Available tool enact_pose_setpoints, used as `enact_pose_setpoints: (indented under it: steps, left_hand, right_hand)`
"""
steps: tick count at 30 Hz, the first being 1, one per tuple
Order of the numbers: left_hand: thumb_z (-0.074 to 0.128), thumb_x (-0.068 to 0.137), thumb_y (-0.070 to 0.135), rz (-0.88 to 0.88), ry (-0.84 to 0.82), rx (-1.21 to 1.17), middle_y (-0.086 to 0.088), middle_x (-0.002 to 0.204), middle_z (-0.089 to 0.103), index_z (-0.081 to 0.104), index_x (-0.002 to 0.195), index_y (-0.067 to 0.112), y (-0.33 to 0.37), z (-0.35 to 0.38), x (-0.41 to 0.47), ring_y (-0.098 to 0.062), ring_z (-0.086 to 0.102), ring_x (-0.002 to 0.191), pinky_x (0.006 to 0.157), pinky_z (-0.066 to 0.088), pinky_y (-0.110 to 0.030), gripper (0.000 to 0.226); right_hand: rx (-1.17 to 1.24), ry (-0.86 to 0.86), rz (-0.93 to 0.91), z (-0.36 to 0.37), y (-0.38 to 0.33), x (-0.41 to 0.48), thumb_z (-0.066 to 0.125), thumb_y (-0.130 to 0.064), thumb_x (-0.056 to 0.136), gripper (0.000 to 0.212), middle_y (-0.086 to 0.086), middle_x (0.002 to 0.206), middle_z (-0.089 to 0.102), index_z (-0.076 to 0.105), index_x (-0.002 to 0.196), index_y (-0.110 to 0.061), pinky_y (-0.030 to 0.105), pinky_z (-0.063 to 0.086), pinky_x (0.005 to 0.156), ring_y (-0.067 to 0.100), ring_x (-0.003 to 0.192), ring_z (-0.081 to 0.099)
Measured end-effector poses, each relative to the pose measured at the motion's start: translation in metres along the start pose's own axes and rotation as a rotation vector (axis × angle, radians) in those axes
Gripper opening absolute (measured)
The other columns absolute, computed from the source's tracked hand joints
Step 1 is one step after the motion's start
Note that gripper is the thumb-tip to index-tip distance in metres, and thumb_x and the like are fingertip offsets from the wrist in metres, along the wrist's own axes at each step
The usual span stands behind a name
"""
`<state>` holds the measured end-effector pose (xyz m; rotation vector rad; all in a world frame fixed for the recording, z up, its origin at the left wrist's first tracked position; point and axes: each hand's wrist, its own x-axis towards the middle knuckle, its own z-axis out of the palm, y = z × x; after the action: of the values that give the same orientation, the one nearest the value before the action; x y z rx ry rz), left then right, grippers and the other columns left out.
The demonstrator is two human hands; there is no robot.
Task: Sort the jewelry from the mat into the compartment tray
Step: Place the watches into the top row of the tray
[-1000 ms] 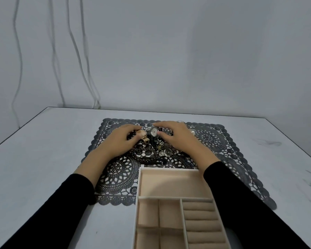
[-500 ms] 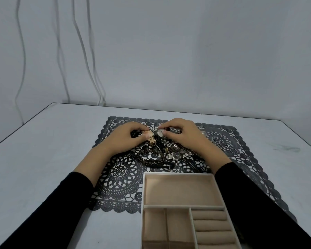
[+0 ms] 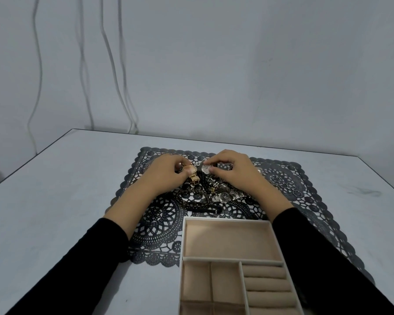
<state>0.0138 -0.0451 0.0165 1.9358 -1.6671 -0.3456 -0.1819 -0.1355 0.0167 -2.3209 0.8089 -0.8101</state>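
Note:
A dark lace mat (image 3: 162, 223) lies on the table, with a tangled pile of jewelry (image 3: 216, 192) at its middle. My left hand (image 3: 166, 175) pinches a gold watch (image 3: 192, 172) at the top of the pile. Close beside it, my right hand (image 3: 234, 171) pinches a silver watch (image 3: 205, 169) by its round face. A beige compartment tray (image 3: 230, 259) sits at the mat's near edge; its large section, small sections and ring rolls hold nothing.
Several small silver rings (image 3: 284, 185) lie on the right part of the mat. One ring (image 3: 145, 165) lies left of my left hand. White cables (image 3: 110, 64) hang down the wall behind the table. The table's edges run at far left and right.
Both hands have stayed on the pile, their fingers closing on the gold and silver watches. The camera has tilted slightly, showing more of the tray.

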Motion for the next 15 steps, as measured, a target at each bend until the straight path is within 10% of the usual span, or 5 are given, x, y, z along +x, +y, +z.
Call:
enact_pose_setpoints:
  steps: [15]
  left_hand:
    - [0.077, 0.079, 0.034, -0.154, 0.082, -0.287, 0.009, 0.1, 0.071, 0.071, 0.103, 0.03, 0.0096, 0.0087, -0.0002, -0.002, 0.062, 0.085, 0.08, 0.046, -0.02, 0.026]
  right_hand:
    - [0.056, 0.022, 0.044, -0.0003, -0.0016, -0.002, 0.075, -0.023, 0.081, 0.017, -0.01, 0.098, 0.069, 0.075, 0.097, -0.027, 0.02, 0.047, 0.087, 0.004, 0.095, 0.061]
